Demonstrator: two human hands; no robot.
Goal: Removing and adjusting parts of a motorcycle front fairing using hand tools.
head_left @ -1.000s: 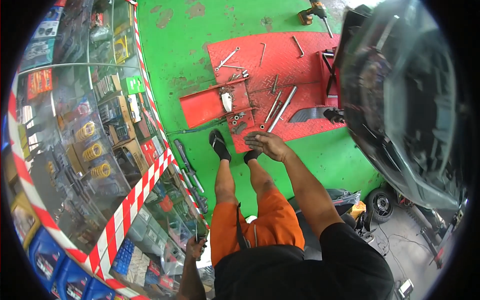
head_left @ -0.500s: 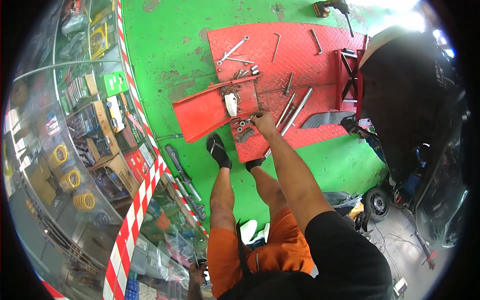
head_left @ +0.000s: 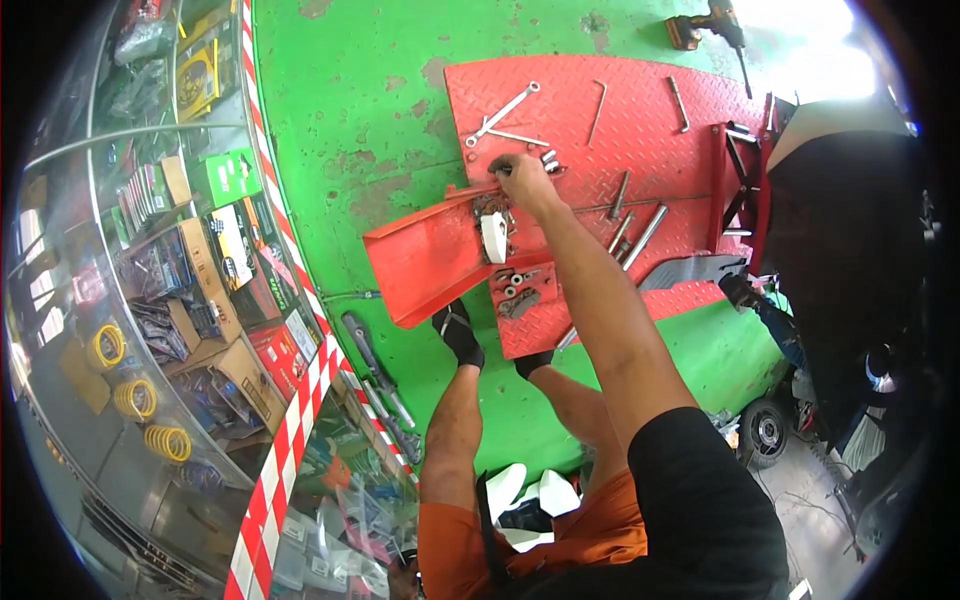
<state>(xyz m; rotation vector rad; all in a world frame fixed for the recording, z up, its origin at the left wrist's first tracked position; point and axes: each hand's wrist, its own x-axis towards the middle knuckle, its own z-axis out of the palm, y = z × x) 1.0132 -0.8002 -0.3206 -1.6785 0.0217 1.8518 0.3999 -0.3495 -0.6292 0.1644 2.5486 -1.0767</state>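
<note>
My right hand (head_left: 526,184) reaches across to the far left part of the red ramp plate (head_left: 640,110). Its fingers are curled in at the plate's edge, closed around something dark that I cannot make out. Beside it lie small sockets (head_left: 549,160) and combination wrenches (head_left: 503,114). Just nearer is a red sheet-metal channel (head_left: 425,262) with a white part (head_left: 494,237) at its right end. Nuts and washers (head_left: 515,287) sit on the plate's near corner. Of my left hand (head_left: 403,577), only a dim part shows at the lower edge, its fingers not clear.
More tools lie on the plate, including a long metal bar (head_left: 645,237) and a hex key (head_left: 597,112). A cordless drill (head_left: 708,30) rests on the green floor beyond. A glass display case (head_left: 150,300) runs along the left; a red metal stand (head_left: 737,190) is at right.
My right hand has moved away from the nuts at the near corner to the far edge by the sockets. My left hand has sunk toward the lower edge. The view has shifted slightly.
</note>
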